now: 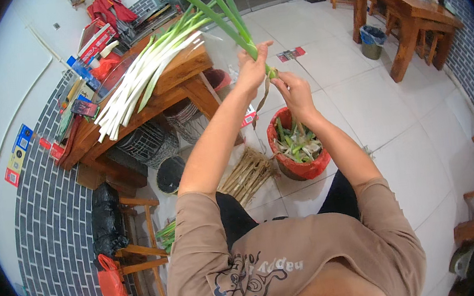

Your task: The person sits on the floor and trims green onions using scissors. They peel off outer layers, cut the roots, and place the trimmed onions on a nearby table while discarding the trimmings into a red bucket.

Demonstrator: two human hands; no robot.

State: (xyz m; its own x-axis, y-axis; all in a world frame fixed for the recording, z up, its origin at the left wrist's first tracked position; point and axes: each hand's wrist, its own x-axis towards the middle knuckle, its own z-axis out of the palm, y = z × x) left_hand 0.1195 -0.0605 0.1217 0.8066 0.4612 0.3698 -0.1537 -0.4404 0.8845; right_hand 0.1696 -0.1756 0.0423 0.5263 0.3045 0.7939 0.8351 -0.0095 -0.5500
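My left hand (pixel 250 70) is closed around the green leaves (pixel 230 25) of a large scallion, held up in front of me. Just below it, the fingertips of my right hand (pixel 296 92) pinch the same scallion where the leaves meet the stalk. A withered brown leaf (pixel 262 100) dangles from that spot. The stalk's lower part is hidden by my right hand. Beneath my right forearm stands a bucket lined with a red plastic bag (pixel 302 170), holding green and dry leaf scraps (pixel 299 145). Unpeeled scallions with roots (pixel 246 175) lie on the floor beside the bucket.
Peeled white scallions (pixel 139 82) lie across a wooden table (pixel 181 73) at left, their white ends overhanging its edge. Wire baskets (pixel 150 144) and a dark round container (pixel 170 174) sit under and beside it. A wooden chair (pixel 143 249) stands at lower left, another table (pixel 404 4) at upper right.
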